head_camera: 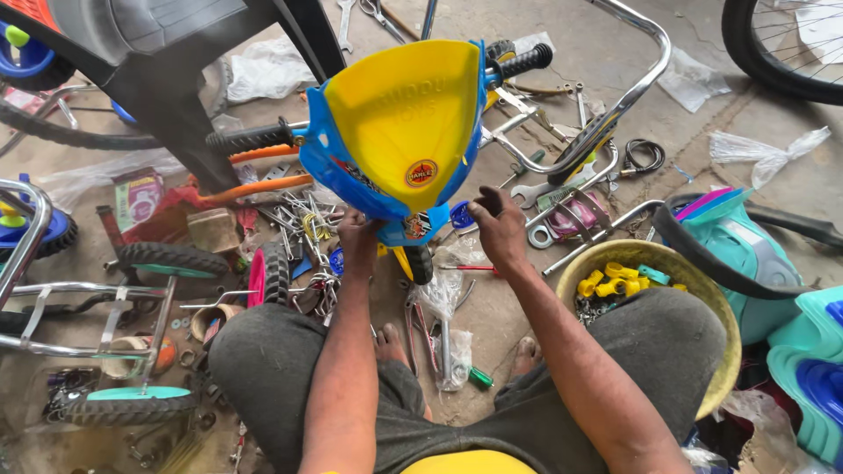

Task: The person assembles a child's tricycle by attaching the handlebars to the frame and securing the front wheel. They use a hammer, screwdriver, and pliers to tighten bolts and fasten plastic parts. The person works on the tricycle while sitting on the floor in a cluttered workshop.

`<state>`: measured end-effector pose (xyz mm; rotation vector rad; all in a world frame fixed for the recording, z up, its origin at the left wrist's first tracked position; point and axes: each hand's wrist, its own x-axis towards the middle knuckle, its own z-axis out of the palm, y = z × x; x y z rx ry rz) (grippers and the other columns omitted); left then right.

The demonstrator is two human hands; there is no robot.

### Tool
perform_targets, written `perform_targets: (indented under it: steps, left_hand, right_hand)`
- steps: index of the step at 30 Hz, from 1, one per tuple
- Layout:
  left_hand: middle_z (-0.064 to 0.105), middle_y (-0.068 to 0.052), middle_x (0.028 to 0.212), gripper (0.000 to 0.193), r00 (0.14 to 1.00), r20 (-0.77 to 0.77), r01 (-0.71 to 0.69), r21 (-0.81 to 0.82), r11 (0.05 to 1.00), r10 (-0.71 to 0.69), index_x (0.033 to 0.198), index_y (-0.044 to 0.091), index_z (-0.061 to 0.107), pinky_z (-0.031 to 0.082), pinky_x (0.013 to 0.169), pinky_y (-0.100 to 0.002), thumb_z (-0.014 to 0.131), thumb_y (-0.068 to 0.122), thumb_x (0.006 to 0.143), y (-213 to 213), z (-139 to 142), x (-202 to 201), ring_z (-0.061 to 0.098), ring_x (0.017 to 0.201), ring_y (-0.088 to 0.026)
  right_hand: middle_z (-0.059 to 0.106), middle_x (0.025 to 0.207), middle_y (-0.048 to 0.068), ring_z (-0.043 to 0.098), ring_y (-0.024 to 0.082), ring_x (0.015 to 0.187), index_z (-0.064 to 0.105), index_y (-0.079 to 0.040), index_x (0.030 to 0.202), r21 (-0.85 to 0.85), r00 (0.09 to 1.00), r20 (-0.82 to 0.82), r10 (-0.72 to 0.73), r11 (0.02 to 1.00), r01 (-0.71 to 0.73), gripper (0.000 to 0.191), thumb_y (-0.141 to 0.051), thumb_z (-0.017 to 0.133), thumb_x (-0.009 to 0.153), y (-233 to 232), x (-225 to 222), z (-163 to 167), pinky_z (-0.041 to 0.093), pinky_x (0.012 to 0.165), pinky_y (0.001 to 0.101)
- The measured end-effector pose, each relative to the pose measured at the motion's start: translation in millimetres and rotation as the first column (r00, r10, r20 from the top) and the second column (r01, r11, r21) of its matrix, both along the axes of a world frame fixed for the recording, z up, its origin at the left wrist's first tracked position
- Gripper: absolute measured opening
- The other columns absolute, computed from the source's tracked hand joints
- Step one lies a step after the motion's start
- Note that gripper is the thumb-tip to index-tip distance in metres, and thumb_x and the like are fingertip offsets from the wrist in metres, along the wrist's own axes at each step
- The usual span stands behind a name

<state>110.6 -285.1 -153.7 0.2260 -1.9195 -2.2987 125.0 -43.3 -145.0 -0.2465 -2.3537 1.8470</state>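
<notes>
A child's tricycle front stands before me: a yellow and blue front shield point(399, 123) with black handlebar grips point(250, 137) out to each side. My left hand point(358, 235) is closed on the lower left edge of the shield, near the fork. My right hand point(499, 221) pinches at the lower right side, next to a small blue round part point(461, 214). The small front wheel point(420, 262) pokes out below the shield. What my fingers hold exactly is hidden.
Wrenches point(527, 191), pliers and small parts litter the concrete floor. A yellow bowl point(720, 316) with yellow plastic pieces sits at my right knee. Chrome frames with small wheels point(132, 405) lie left. Teal plastic seats point(746, 254) are stacked right. A black chair point(167, 70) stands far left.
</notes>
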Motion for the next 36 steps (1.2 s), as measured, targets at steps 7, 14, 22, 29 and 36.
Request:
perform_targets:
  steps: [7, 14, 22, 29, 36]
  left_hand:
    - [0.076, -0.004, 0.095, 0.027, 0.997, -0.063, 0.048, -0.071, 0.996, -0.053, 0.105, -0.001, 0.075, 0.057, 0.076, -0.027, 0.080, 0.010, 0.080, 4.4, 1.0, -1.6, 0.068, 0.083, -0.010]
    - [0.076, -0.006, 0.101, 0.046, 0.956, -0.111, 0.284, 0.110, 0.952, -0.272, 0.123, -0.003, 0.068, 0.057, 0.076, -0.025, 0.082, 0.016, 0.083, 20.3, 54.5, -22.8, 0.069, 0.084, -0.011]
    - [0.075, -0.008, 0.103, 0.040, 0.919, -0.148, 0.381, 0.086, 0.921, -0.366, 0.124, -0.008, 0.065, 0.059, 0.078, -0.027, 0.073, 0.018, 0.095, 56.5, 103.4, -67.3, 0.069, 0.085, -0.011]
    - [0.073, -0.010, 0.088, 0.034, 0.886, -0.120, 0.446, 0.478, 0.756, -0.447, 0.101, -0.001, 0.067, 0.061, 0.071, -0.033, 0.059, 0.032, 0.100, 73.3, 115.6, -59.1, 0.071, 0.073, -0.018]
    - [0.072, -0.006, 0.093, 0.035, 0.944, -0.041, 0.330, 0.043, 0.943, -0.328, 0.115, 0.000, 0.071, 0.061, 0.060, -0.027, 0.062, 0.031, 0.101, 74.2, 117.3, -55.6, 0.069, 0.074, -0.010]
  right_hand:
    - [0.074, 0.104, 0.019, 0.070, 0.024, 0.093, 0.070, 0.000, 0.119, 0.307, 0.989, 0.117, 0.092, 0.944, -0.125, 0.041, -0.029, 0.072, 0.091, -9.2, 14.6, -34.3, 0.052, 0.083, 0.0357]
    - [0.070, 0.105, -0.002, 0.064, 0.010, 0.097, 0.067, -0.009, 0.119, -0.425, 0.916, 0.219, 0.337, 0.878, -0.221, 0.043, -0.045, 0.051, 0.101, -9.7, 27.6, -33.1, 0.049, 0.077, 0.0266]
    - [0.071, 0.114, 0.004, 0.069, 0.015, 0.100, 0.061, -0.007, 0.129, -0.807, 0.935, 0.064, 0.348, 0.569, -0.157, 0.046, -0.019, 0.072, 0.086, -12.7, 43.2, 37.9, 0.056, 0.090, 0.0325]
    - [0.073, 0.104, 0.009, 0.069, 0.018, 0.091, 0.063, 0.006, 0.126, -0.681, 0.959, 0.077, 0.271, 0.717, -0.148, 0.048, -0.009, 0.078, 0.083, -4.0, 54.0, 56.4, 0.057, 0.085, 0.0337]
    - [0.075, 0.105, 0.011, 0.074, 0.020, 0.088, 0.065, 0.006, 0.122, -0.701, 0.933, 0.183, 0.311, 0.706, -0.097, 0.046, -0.008, 0.077, 0.079, 13.4, 54.9, 74.5, 0.060, 0.085, 0.0347]
